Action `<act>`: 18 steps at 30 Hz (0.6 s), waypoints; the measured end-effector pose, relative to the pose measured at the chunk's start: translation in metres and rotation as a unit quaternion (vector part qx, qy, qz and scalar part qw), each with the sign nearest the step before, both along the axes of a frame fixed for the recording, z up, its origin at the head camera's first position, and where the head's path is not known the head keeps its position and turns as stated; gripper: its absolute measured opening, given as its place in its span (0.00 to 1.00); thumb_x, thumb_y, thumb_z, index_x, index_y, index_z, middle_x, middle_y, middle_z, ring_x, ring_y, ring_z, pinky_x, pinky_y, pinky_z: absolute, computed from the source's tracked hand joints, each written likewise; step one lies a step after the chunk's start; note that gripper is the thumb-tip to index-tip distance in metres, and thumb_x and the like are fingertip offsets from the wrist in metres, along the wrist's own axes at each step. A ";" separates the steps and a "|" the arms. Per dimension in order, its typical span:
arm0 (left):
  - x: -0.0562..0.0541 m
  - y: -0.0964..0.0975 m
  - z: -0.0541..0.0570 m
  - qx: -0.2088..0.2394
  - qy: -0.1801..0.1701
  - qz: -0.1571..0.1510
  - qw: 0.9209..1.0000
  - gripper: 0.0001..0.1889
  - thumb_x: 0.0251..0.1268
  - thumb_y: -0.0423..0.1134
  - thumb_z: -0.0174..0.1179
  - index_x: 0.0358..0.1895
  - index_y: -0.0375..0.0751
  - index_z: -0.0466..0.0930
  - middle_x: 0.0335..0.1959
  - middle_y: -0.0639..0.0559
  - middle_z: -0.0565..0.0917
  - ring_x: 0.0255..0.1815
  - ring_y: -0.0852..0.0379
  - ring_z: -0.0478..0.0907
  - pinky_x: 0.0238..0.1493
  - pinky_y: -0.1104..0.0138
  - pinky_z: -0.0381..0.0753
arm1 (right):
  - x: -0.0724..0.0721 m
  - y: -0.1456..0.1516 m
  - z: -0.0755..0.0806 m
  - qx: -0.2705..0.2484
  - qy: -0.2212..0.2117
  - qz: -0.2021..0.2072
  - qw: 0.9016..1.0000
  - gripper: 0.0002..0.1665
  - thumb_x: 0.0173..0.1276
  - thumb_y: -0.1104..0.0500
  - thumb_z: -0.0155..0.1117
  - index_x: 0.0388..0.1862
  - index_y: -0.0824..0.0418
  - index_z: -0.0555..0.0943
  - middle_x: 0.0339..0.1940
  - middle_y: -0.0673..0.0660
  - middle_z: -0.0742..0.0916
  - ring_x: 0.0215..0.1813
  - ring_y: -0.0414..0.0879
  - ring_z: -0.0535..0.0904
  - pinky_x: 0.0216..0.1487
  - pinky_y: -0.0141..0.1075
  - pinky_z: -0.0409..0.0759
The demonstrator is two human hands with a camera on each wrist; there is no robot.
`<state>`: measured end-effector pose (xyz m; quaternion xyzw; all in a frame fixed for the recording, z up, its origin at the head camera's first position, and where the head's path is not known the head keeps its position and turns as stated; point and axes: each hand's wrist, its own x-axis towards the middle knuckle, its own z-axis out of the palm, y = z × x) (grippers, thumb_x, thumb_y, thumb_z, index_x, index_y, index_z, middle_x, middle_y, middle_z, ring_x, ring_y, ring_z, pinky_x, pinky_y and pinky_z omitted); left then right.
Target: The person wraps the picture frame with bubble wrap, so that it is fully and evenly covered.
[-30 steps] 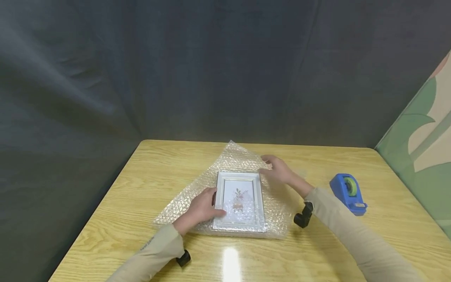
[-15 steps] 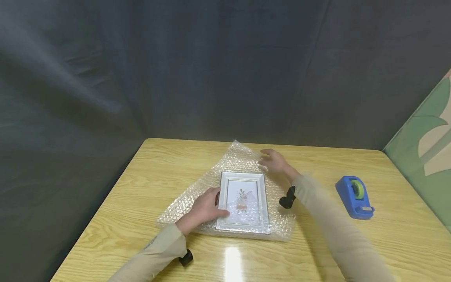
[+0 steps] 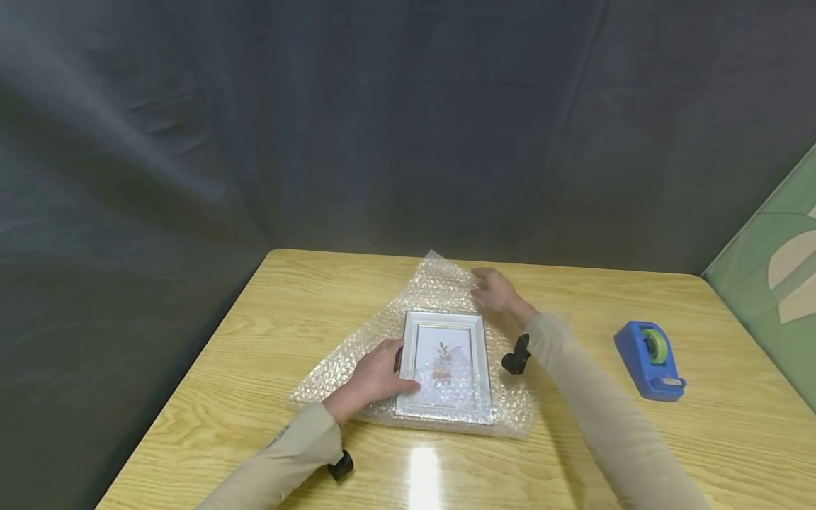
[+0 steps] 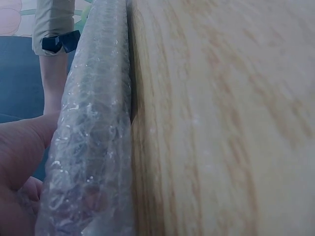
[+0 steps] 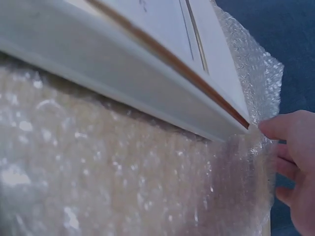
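A white picture frame (image 3: 479,354) with a flower print lies face up on a bubble wrap sheet (image 3: 440,283). One layer of the wrap covers the frame's lower part. My left hand (image 3: 377,374) grips the frame's left side through the wrap, its thumb on top. In the left wrist view, that wrapped edge (image 4: 93,118) stands beside the thumb. At the sheet's far right edge, my right hand (image 3: 500,292) holds the wrap near the frame's upper right corner. The right wrist view shows its thumb before the wrap (image 5: 266,88) and its other fingertips partly hidden behind it.
A blue tape dispenser (image 3: 650,361) with a green roll stands on the wooden table (image 3: 217,397), to the right. Behind the table hangs a dark curtain (image 3: 408,127). A green patterned panel (image 3: 765,241) borders the right side.
My right hand has shifted slightly away from me along the wrap's edge, and its forearm has swung inward. The left hand keeps its grip on the frame. The head view has turned a little left.
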<state>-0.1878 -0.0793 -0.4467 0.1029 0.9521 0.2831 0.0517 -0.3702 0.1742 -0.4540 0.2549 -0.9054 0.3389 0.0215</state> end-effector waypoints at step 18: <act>0.003 -0.006 0.002 -0.006 -0.007 0.007 1.000 0.49 0.38 0.53 0.70 0.65 0.34 0.59 0.63 0.41 0.66 0.59 0.41 0.67 0.58 0.49 0.68 | 0.028 -0.029 0.029 -0.089 0.094 0.016 0.991 0.14 0.64 0.63 0.58 0.46 0.70 0.79 0.42 0.63 0.83 0.42 0.54 0.78 0.45 0.47 0.77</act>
